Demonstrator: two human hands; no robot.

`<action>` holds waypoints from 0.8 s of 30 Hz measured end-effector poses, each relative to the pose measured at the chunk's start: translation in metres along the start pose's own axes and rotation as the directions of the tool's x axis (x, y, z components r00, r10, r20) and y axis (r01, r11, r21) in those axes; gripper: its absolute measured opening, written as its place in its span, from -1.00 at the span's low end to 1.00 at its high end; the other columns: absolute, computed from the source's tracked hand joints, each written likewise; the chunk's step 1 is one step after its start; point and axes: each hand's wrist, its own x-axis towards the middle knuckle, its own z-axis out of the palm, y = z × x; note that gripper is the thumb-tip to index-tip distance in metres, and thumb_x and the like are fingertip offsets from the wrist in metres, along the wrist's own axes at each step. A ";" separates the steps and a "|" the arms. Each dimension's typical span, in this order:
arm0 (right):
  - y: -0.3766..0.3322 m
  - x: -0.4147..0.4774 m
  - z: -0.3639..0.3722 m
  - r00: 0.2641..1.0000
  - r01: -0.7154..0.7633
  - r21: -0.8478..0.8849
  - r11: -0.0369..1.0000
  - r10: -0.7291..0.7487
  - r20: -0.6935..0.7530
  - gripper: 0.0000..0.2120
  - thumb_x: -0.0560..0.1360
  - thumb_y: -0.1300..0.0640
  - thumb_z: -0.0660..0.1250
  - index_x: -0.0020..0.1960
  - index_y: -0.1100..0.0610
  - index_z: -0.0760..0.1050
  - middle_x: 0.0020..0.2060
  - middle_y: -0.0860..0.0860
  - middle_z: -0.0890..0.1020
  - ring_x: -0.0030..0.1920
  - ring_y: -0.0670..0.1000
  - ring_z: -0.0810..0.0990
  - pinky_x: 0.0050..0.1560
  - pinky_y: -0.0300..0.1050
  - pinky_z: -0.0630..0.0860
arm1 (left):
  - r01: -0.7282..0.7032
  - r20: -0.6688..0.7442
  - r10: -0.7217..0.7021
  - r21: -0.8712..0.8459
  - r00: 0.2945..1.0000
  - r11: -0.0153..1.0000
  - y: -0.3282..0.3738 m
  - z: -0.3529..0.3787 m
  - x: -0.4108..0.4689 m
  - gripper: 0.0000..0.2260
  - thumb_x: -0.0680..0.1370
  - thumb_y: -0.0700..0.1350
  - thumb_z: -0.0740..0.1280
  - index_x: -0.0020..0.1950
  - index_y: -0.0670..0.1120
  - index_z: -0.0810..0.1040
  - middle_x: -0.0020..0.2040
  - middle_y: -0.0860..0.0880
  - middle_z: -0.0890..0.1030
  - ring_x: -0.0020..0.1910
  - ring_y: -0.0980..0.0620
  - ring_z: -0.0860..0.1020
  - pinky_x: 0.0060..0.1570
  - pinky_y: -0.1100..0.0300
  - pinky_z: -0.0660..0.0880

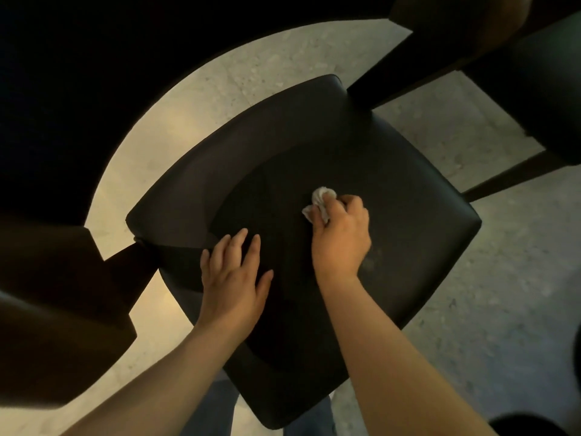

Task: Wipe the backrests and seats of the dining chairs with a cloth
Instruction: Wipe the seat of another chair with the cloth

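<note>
Cloth [319, 204], small, pale and bunched, sits pressed on the middle of the seat [408, 221]; the right hand [341, 236] grips it, fingers curled tight round the wad, so only a little shows past the knuckles; the left hand [234, 272] rests flat on the seat's near-left part, fingers straight and slightly spread, holding nothing. A faint dull smear [371, 262] lies on the seat just beside the right wrist. Likely slips from here: so small a wad covers a narrow strip, so the seat's rim and corners may be skipped; the bracing palm may leave prints on the dark surface unless that patch is wiped last; a hard push could slide the chair on the smooth floor [471, 309]; a long stroke toward the seat's far corner could knock knuckles on the second chair [534, 89] standing close there.
</note>
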 end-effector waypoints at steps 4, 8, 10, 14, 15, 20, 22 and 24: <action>0.025 0.001 0.003 0.998 0.065 -0.075 0.995 -0.064 0.013 -0.66 0.50 0.05 0.37 0.27 -0.03 0.48 0.13 -0.01 0.46 0.06 0.00 0.46 -0.12 -0.14 0.42 | -0.030 0.012 0.029 0.036 0.999 0.999 -0.005 0.000 0.001 -0.44 0.62 0.17 0.06 0.58 0.03 0.05 0.57 -0.01 0.01 0.54 -0.07 -0.04 0.50 -0.14 -0.05; 0.073 -0.033 -0.018 0.959 -0.203 0.073 0.977 0.213 -0.188 -0.74 0.51 -0.02 0.33 0.19 -0.03 0.54 0.02 -0.06 0.50 -0.05 -0.04 0.52 -0.15 -0.15 0.41 | -0.021 0.018 0.020 0.085 1.000 0.996 -0.004 0.000 0.000 -0.43 0.61 0.18 0.03 0.59 0.04 0.01 0.58 -0.01 -0.02 0.54 -0.08 -0.06 0.50 -0.14 -0.08; 0.079 -0.043 -0.023 0.949 -0.256 0.038 0.966 0.258 -0.183 -0.64 0.50 -0.14 0.25 0.23 -0.03 0.52 0.05 -0.06 0.49 -0.01 -0.04 0.49 -0.14 -0.15 0.40 | -0.006 0.021 0.004 0.095 1.000 0.995 -0.001 0.001 0.000 -0.42 0.61 0.19 0.01 0.59 0.03 -0.01 0.58 -0.02 -0.03 0.54 -0.09 -0.07 0.49 -0.15 -0.08; 0.053 -0.035 -0.009 0.948 -0.295 -0.049 0.954 0.286 -0.137 -0.50 0.47 -0.32 0.19 0.28 -0.06 0.42 0.23 -0.01 0.38 0.21 0.03 0.37 0.03 -0.05 0.39 | 0.006 0.028 -0.008 0.101 1.000 0.995 0.002 0.001 0.001 -0.42 0.61 0.19 0.02 0.59 0.02 0.00 0.58 -0.04 -0.01 0.54 -0.10 -0.07 0.48 -0.16 -0.08; 0.044 -0.030 -0.004 0.943 -0.314 -0.043 0.949 0.306 -0.130 -0.51 0.47 -0.31 0.22 0.29 -0.07 0.40 0.25 0.01 0.36 0.24 0.04 0.35 0.08 -0.02 0.40 | 0.006 0.031 -0.009 0.102 0.999 0.995 0.003 0.001 0.001 -0.41 0.61 0.18 0.03 0.59 0.02 0.00 0.58 -0.04 -0.01 0.54 -0.10 -0.06 0.49 -0.17 -0.07; 0.050 -0.019 0.003 0.969 -0.186 0.010 0.983 0.185 -0.164 -0.72 0.52 -0.08 0.30 0.20 -0.04 0.51 0.14 0.04 0.46 0.09 0.06 0.46 -0.10 0.00 0.45 | -0.048 0.015 0.047 0.135 0.999 0.990 0.006 -0.003 0.004 -0.40 0.61 0.18 0.02 0.59 0.03 -0.05 0.57 -0.03 -0.03 0.53 -0.09 -0.07 0.48 -0.19 -0.13; 0.081 -0.022 -0.005 0.961 -0.190 0.025 0.982 0.191 -0.200 -0.77 0.55 -0.09 0.26 0.17 -0.08 0.52 0.09 0.02 0.49 0.03 0.04 0.50 -0.12 -0.09 0.40 | -0.082 0.003 0.083 0.097 0.997 0.992 0.012 -0.006 0.009 -0.41 0.61 0.17 0.03 0.59 0.03 -0.03 0.57 -0.02 0.00 0.53 -0.08 -0.07 0.49 -0.17 -0.14; 0.114 -0.032 -0.017 0.868 -0.396 0.140 0.907 0.420 -0.264 -0.74 0.56 -0.13 0.22 0.18 -0.09 0.53 0.09 0.00 0.50 0.02 0.05 0.54 -0.06 -0.10 0.40 | -0.109 0.012 0.109 0.061 0.994 0.992 0.020 -0.007 0.015 -0.42 0.62 0.17 0.04 0.59 0.04 -0.03 0.57 -0.01 0.00 0.53 -0.07 -0.08 0.50 -0.16 -0.13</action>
